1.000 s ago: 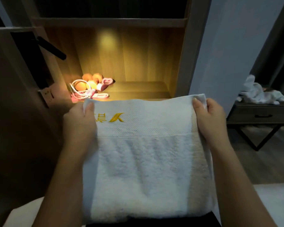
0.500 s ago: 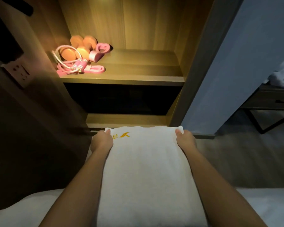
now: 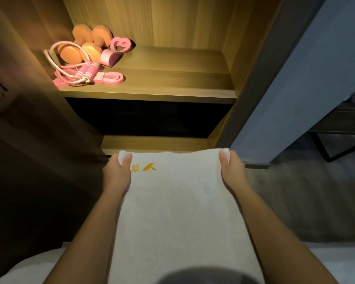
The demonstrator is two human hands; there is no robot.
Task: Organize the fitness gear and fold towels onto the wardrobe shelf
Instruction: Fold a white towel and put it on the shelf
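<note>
A white towel (image 3: 178, 201) with a yellow embroidered logo stretches away from me, held out flat in front of the wardrobe. My left hand (image 3: 117, 173) pinches its far left corner and my right hand (image 3: 232, 171) pinches its far right corner, thumbs on top. Above, on the lit wooden wardrobe shelf (image 3: 172, 78), the fitness gear sits at the left: orange dumbbells (image 3: 84, 44), a pink skipping rope (image 3: 78, 68), a pink hand gripper (image 3: 117, 50) and a pink resistance band (image 3: 109, 77).
A dark compartment lies under the lit shelf, with a lower ledge (image 3: 154, 142) just beyond the towel. A bluish wall panel (image 3: 307, 78) stands right of the wardrobe, a dark side table (image 3: 344, 124) beyond it. A white bed edge (image 3: 29, 269) is at the bottom.
The towel has been lowered from in front of the shelf to below it, and my view has tipped downward. Both hands keep hold of the same corners.
</note>
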